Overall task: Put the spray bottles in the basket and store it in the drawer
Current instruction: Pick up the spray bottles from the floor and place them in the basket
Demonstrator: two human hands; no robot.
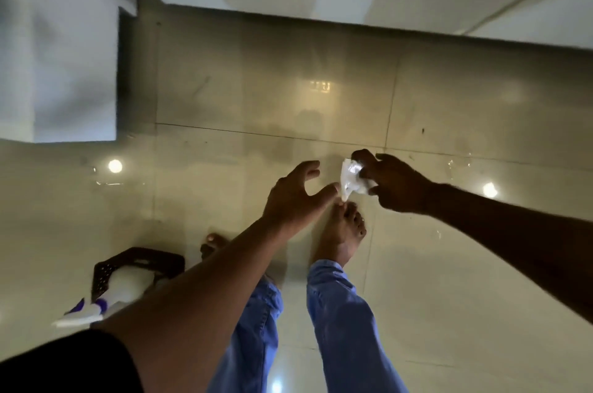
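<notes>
My right hand (393, 182) grips a small white object (349, 182), blurred, which looks like a spray head or a small bottle, held above the floor. My left hand (296, 192) hovers just left of it with fingers spread and the thumb near its lower tip. A dark brown perforated basket (106, 270) stands on the floor at the lower left, partly behind my left forearm. A white spray bottle with a purple and white trigger head (93, 307) leans out of the basket's front.
Glossy beige tiled floor (449, 264) with light reflections lies all around. My bare feet and blue jeans (340, 312) are below the hands. A white cabinet or furniture block (64, 71) rises at the upper left, and a white wall base (385, 1) runs along the top.
</notes>
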